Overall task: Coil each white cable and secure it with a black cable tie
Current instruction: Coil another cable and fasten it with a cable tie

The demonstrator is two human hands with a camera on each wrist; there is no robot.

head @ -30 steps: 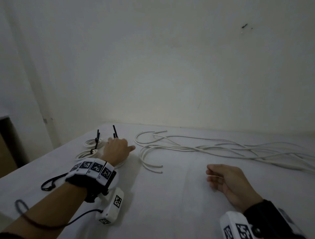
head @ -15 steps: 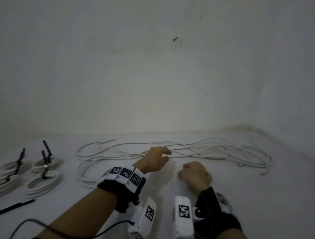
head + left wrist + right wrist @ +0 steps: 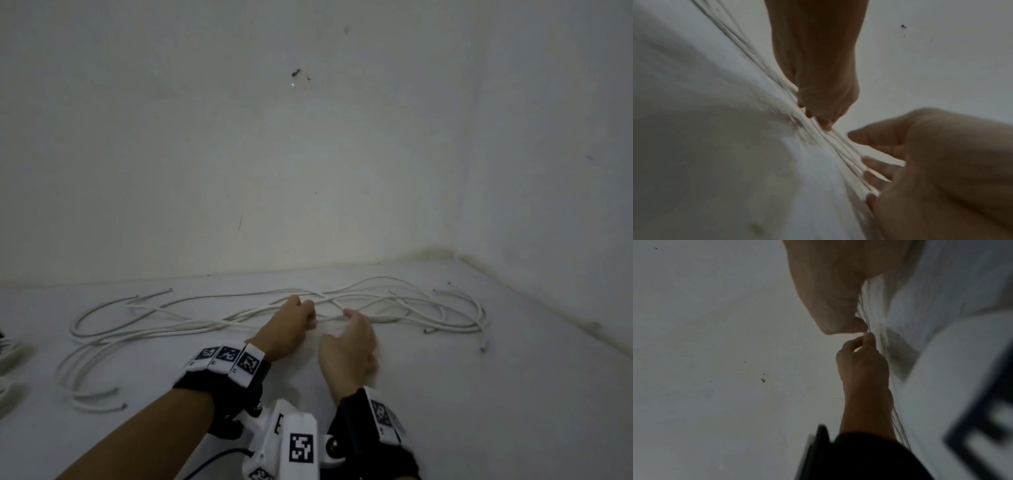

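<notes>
Several loose white cables (image 3: 191, 325) lie tangled across the white table (image 3: 479, 394) near the wall. My left hand (image 3: 307, 314) sits on the middle of the bundle with its fingers curled, pinching a strand; the left wrist view shows its fingertips (image 3: 823, 121) pressed on the cables (image 3: 840, 151). Just to its right, my right hand (image 3: 346, 323) reaches the same strands with thumb lifted; its thumb and fingers (image 3: 873, 170) stand apart on either side of the cables, not closed. No black tie shows near the hands.
Coiled white cables (image 3: 8, 346) lie at the far left edge, mostly cut off. The wall runs just behind the cables and a side wall closes the corner (image 3: 442, 253) at the right. Bare tabletop lies in front right.
My left hand left the tied coils and moved right onto the loose cables. My right hand came forward to the same spot. The head view swung right.
</notes>
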